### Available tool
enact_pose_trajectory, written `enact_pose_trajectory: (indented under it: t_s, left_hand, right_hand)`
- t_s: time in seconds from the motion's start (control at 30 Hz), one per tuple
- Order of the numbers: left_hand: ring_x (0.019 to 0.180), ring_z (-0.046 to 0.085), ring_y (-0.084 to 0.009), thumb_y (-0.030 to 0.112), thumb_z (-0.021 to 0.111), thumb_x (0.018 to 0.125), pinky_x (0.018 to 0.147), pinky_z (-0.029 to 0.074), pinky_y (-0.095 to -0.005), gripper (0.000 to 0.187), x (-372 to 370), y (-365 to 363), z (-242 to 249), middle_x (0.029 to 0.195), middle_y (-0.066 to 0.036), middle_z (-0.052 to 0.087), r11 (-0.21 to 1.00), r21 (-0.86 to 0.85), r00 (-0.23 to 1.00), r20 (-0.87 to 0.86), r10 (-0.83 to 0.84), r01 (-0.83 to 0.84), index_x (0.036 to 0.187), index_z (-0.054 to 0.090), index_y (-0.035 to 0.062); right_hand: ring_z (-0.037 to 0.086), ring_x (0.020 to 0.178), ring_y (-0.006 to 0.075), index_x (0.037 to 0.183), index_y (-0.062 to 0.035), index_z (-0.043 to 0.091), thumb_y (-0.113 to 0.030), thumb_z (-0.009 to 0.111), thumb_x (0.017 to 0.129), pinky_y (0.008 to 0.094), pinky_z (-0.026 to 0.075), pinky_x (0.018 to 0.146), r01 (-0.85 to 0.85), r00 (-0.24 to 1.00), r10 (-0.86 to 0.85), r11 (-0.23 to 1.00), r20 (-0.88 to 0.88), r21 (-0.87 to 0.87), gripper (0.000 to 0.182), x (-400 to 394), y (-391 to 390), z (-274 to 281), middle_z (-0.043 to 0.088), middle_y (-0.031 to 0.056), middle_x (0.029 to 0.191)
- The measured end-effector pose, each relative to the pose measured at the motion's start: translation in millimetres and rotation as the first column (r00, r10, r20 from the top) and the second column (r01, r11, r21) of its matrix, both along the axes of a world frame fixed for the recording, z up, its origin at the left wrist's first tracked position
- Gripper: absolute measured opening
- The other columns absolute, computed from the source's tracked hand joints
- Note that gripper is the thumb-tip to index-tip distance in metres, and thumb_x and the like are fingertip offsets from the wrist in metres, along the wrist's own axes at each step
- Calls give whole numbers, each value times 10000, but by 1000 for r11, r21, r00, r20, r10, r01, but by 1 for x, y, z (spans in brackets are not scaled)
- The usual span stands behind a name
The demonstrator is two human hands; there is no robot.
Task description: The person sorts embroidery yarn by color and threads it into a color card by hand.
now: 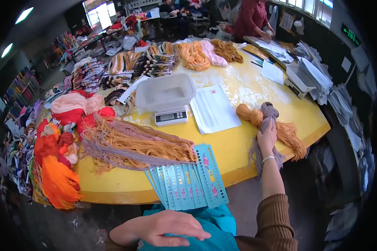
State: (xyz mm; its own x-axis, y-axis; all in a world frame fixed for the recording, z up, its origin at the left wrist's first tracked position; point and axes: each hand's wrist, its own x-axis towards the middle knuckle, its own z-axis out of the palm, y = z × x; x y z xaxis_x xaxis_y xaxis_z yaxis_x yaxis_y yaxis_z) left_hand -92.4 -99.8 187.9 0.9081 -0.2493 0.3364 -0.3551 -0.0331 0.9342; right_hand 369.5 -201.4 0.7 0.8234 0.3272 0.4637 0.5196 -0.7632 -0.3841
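Observation:
My right hand (pixel 267 137) is closed around a grey-mauve thread hank (pixel 269 111) at the table's right side. That hank lies across an orange-tan thread hank (pixel 290 136), whose knotted end points left. Low in front of my body, my left hand (pixel 171 228) holds nothing, its fingers stretched to the right. Above it, a fan of turquoise punched cards (pixel 211 175) with pink flowers overhangs the table's front edge. A long bundle of brown, pink and mauve threads (pixel 144 144) stretches leftward, its right end on the cards.
A clear plastic tub (pixel 165 92) sits on a digital scale (pixel 171 116), beside a printed sheet (pixel 214 108). Red and orange yarn (pixel 56 167) hangs over the yellow table's (pixel 125 184) left edge. Several skeins (pixel 194 56) lie at the back. Another person (pixel 251 21) stands behind the table.

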Motion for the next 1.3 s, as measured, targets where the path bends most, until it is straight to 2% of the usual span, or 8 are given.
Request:
enact_pose_trajectory:
  t_s: [0.07, 0.2, 0.3, 0.43, 0.53, 0.6, 0.63, 1.3]
  left_hand:
    - [1050, 608, -316, 81, 575, 918, 889, 488, -376, 305, -2, 1, 8, 1136, -180, 624, 1000, -4, 998, 56, -25, 26, 1187, 594, -61]
    - [1018, 599, -268, 97, 570, 924, 884, 470, -346, 384, -5, 12, -14, 1112, -113, 630, 995, 99, 991, -129, 22, -9, 1300, 541, 28]
    - [997, 639, -212, 85, 588, 916, 880, 484, -323, 299, -7, 32, -63, 1021, -107, 662, 900, 214, 901, -130, 413, -381, 1209, 604, 29]
    - [771, 665, -125, 98, 591, 920, 678, 522, -240, 198, -26, 72, -133, 899, -80, 681, 513, 176, 432, -356, 829, -840, 1077, 657, -3]
    - [600, 587, -81, 92, 566, 928, 548, 462, -204, 159, -54, 96, -181, 735, -33, 632, 278, 205, 220, -265, 939, -939, 1008, 659, -8]
    - [511, 474, -54, 95, 545, 935, 479, 378, -202, 146, -59, 102, -196, 605, 14, 529, -66, -4, -63, -272, 960, -998, 915, 646, -8]
    - [494, 433, -48, 96, 549, 932, 459, 336, -209, 148, -61, 100, -196, 586, 24, 482, -98, -85, -69, -298, 952, -992, 852, 624, -3]
    - [510, 471, -59, 122, 579, 922, 478, 361, -224, 165, -50, 96, -197, 568, 9, 509, -20, 150, -47, -179, 983, -988, 829, 638, 0]
  right_hand:
    - [419, 1260, 400, 1445, -68, 291, -153, 633, 751, 461, 352, 1041, 18, 1000, -18, 1000, -24, -8, 778, 0, 0, 0, 402, 253, 1391]
    - [421, 1260, 399, 1453, -80, 282, -155, 639, 749, 462, 355, 1036, 26, 999, -26, 999, -19, -23, 793, -1, 0, 1, 407, 260, 1386]
    - [420, 1259, 399, 1451, -79, 290, -156, 642, 750, 462, 352, 1037, 30, 999, -31, 999, -26, -22, 788, -3, 1, 3, 410, 255, 1384]
    - [421, 1257, 397, 1447, -72, 299, -159, 642, 755, 462, 353, 1033, 19, 1000, -19, 1000, 0, -9, 777, -3, 0, 3, 415, 247, 1384]
    - [424, 1252, 395, 1443, -65, 302, -161, 643, 757, 462, 357, 1028, 32, 999, -32, 999, -23, -8, 773, -7, 1, 7, 417, 243, 1384]
    - [426, 1249, 394, 1442, -63, 305, -162, 646, 756, 463, 359, 1025, 35, 999, -35, 999, -18, -11, 772, -8, 2, 8, 418, 244, 1382]
    - [429, 1246, 393, 1441, -61, 308, -163, 648, 755, 464, 360, 1023, 40, 999, -40, 999, -13, -17, 772, -8, 2, 8, 419, 245, 1381]
    - [461, 1203, 394, 1428, -61, 328, -171, 664, 740, 458, 383, 1000, 42, 999, -42, 999, 17, 1, 773, -5, 1, 1, 455, 235, 1340]
